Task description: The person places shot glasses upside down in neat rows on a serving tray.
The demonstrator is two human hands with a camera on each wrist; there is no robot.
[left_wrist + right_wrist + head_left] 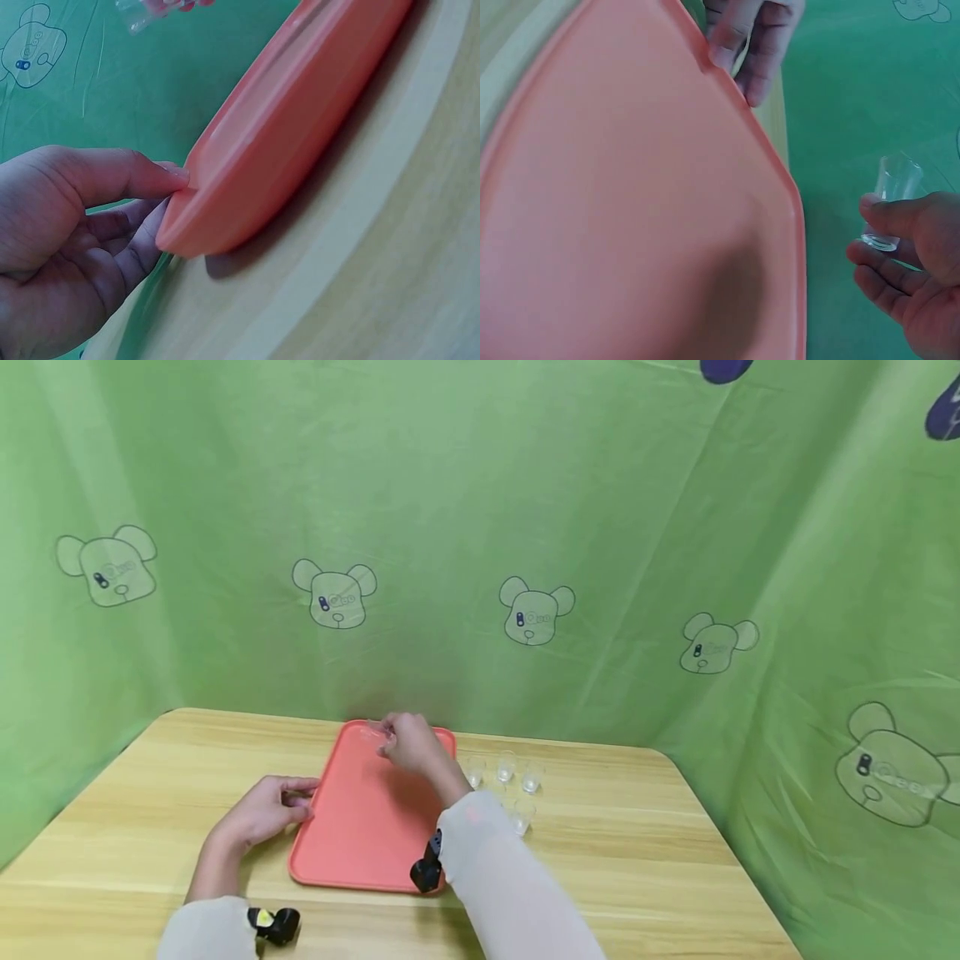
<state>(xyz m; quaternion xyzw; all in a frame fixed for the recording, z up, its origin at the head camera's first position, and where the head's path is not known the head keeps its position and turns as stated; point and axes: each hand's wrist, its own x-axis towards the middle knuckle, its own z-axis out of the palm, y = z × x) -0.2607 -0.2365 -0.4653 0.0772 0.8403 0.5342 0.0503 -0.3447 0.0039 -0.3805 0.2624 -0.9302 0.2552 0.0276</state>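
Pinching a small clear cup (891,210), my right hand (411,745) holds it over the far end of the pink tray (360,827). My left hand (264,810) holds the tray's left edge with thumb and fingers. More clear cups (506,766) stand on the wooden table (637,852) beside it.

Glasses (504,766) right of tray (360,835)
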